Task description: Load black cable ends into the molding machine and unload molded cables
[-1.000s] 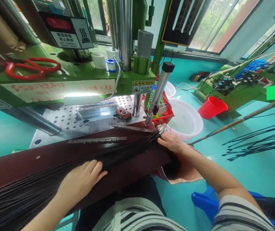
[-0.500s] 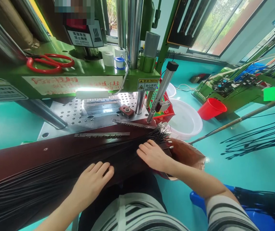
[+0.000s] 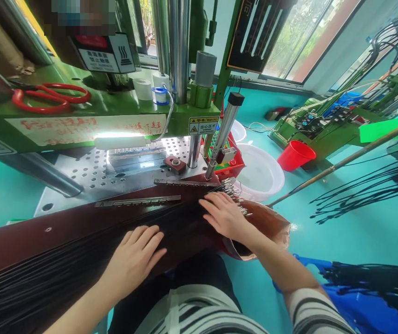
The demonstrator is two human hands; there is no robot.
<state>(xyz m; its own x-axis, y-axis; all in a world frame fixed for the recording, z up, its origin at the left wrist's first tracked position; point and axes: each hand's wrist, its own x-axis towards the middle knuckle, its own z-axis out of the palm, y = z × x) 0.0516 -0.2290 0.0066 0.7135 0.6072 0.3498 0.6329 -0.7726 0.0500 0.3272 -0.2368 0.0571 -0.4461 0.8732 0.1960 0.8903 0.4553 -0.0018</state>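
Right hand (image 3: 225, 215): released and flat, palm down, fingers spread on the bundle of thin black cables (image 3: 80, 264), grasping nothing. Silver metal cable tips (image 3: 234, 194) just past the fingertips at 1 o'clock, fanned beyond the right edge of the long dark red work board (image 3: 45, 227). Left hand (image 3: 136, 257): at 8 o'clock from the right hand, likewise open and flat on the same bundle, near the board's front edge. Cables laid lengthwise over the board, running off toward 8 o'clock. Slotted grey metal strip (image 3: 138, 202) at 12 o'clock of the left hand, apart from it, bare board between. Green press machine (image 3: 115, 109) overhanging farther at 12 o'clock, red-handled scissors (image 3: 50, 95) on its ledge. Brown paper sack (image 3: 271, 227) just beside the right wrist at 4 o'clock. Round white plastic basin (image 3: 263, 174) at 2 o'clock. Open teal floor (image 3: 359, 241) at 3 o'clock.
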